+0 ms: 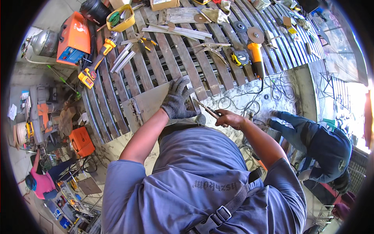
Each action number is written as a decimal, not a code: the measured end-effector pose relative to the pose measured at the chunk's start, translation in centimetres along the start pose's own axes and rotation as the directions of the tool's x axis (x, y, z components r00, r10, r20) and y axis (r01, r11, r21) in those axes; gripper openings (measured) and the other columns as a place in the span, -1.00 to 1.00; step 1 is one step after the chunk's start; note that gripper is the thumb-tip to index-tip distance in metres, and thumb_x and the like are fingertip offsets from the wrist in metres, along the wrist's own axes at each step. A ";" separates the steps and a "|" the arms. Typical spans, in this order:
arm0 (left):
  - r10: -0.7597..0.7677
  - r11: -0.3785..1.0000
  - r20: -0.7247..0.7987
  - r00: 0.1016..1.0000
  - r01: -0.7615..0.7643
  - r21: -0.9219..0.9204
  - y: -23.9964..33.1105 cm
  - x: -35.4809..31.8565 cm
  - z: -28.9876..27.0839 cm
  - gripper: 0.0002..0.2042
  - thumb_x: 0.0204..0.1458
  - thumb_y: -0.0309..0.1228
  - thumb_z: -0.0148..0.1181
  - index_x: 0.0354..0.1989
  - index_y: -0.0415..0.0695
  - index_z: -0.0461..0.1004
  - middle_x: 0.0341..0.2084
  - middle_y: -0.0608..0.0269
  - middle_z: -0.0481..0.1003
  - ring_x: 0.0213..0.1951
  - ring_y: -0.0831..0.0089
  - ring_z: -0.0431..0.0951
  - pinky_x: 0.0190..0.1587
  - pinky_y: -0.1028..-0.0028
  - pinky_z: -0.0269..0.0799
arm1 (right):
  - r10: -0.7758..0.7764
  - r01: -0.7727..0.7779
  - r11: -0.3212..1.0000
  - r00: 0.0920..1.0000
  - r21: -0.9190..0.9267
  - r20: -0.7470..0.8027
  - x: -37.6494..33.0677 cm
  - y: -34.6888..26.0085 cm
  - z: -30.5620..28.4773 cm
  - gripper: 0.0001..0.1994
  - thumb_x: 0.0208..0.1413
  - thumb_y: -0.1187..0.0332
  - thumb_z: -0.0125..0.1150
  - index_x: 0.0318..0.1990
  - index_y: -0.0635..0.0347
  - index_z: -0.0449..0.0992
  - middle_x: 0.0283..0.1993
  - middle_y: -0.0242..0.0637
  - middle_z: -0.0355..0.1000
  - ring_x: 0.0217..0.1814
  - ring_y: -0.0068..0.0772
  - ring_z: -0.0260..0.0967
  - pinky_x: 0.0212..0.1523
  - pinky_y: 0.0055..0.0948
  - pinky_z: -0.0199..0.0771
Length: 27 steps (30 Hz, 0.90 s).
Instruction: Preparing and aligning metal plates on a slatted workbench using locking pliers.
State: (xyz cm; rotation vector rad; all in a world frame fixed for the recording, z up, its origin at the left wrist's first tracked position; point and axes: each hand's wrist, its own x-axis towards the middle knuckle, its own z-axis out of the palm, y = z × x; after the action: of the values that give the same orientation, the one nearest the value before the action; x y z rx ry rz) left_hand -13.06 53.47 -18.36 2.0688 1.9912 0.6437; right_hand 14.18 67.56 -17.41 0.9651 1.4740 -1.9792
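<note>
A flat grey metal panel (146, 102) lies across the near edge of the slatted metal bench. My left hand (178, 99), in a dark grey glove, grips its right end, with fingers toward the far edge and thumb toward the near one. From the right comes my bare right hand (230, 119), closed around a slim metal tool (210, 110) that looks like pliers. The tool's tip is at the right end of the panel, close to my gloved thumb; whether it touches is too small to tell.
On the bench (150, 66) lie an angle grinder (256, 54), tape measure (240, 58), locking pliers (212, 48), metal strips (177, 31) and a yellow cordless grinder (97, 60). An orange machine (74, 38) stands left. One person (325, 146) bends at right; another (46, 181) is at lower left.
</note>
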 end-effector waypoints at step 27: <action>0.089 0.991 -0.129 0.988 -0.101 -0.090 -0.5 0.8 0.3 -0.21 -0.34 0.21 0.43 -0.03 -0.18 0.49 -0.07 -0.07 0.39 0.16 -0.18 0.30 0.34 -0.19 0.04 | -0.047 -0.153 0.846 0.933 -0.511 -0.357 0.0 -2.2 2.5 -0.47 -0.02 0.09 0.42 0.07 0.23 0.58 -0.07 0.10 0.58 0.00 0.04 0.57 0.06 -0.16 0.54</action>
State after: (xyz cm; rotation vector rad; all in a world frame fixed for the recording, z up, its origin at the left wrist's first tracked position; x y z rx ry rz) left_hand -13.41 54.39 -18.74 2.1245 1.8927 0.8895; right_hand 11.93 65.83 -15.64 1.1225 2.0236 -1.2631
